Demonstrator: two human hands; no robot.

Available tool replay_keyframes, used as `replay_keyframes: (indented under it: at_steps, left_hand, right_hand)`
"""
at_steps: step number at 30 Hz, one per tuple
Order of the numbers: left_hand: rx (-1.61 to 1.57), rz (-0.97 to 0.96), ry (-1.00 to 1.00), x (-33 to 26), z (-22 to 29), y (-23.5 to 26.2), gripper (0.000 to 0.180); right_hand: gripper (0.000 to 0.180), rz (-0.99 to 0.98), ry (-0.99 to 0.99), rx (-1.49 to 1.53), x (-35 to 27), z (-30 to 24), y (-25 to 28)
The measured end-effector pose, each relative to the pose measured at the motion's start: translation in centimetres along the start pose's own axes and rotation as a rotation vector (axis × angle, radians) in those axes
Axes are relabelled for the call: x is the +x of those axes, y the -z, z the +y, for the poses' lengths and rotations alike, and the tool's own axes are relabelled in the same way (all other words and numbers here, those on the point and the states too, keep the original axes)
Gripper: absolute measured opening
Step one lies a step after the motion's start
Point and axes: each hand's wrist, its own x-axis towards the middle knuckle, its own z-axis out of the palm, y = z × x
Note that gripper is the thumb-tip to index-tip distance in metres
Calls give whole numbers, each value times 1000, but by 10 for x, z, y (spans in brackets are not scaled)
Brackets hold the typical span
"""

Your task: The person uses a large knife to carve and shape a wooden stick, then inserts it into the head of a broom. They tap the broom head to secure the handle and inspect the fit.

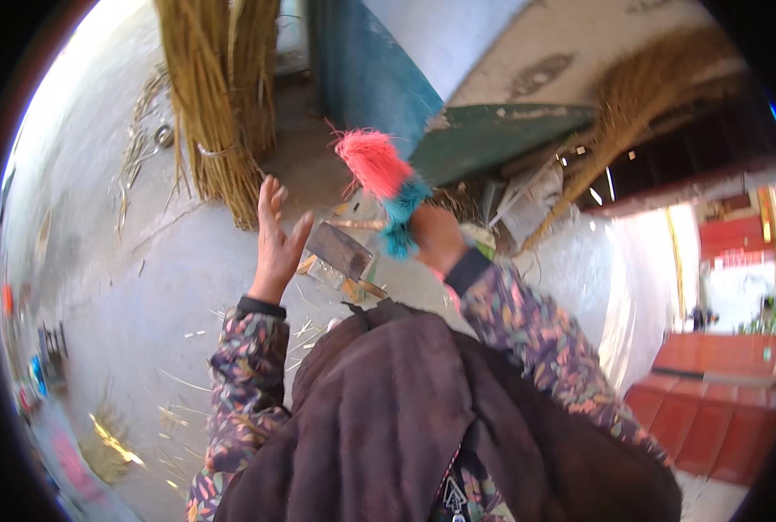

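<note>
My right hand (pixel 440 237) is closed round a bundle of pink and teal plastic fibre (pixel 376 165). The pink end points up and away to the left, and the teal part lies against my fingers. My left hand (pixel 279 239) is raised with fingers and thumb spread, holding nothing. Just beyond it stand tall bundles of dry tan stalks (pixel 210 104), tied near the lower part. Between my hands, low down, lies a dark flat rectangular piece (pixel 340 250), perhaps a blade; its kind is unclear.
A broom-like bunch of dry twigs (pixel 640 96) leans at the right. A teal and white wall (pixel 484 130) rises ahead. Loose straw litters the grey floor (pixel 144 296). A tape-like ring (pixel 163 136) lies at far left. Red cabinets (pixel 710 426) stand at the right.
</note>
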Motion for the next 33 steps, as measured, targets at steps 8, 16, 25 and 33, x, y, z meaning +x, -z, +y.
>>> replay_keyframes:
  at_steps: [8,16,25,33]
  left_hand:
    - [-96,-67,474,-101,-58,44,71]
    - [473,-39,-172,-36,35,-42,72]
    - [391,-214,-381,-1,115,-78,35]
    - [382,-252,-500,-24,118,-92,34]
  right_hand:
    - [35,-153,-211,260,118,-4,99]
    - [29,-346,-469,453,120,-21,202]
    - [36,-207,-513,740,64,-21,255]
    - [48,-366,-682,643,32,-15,272]
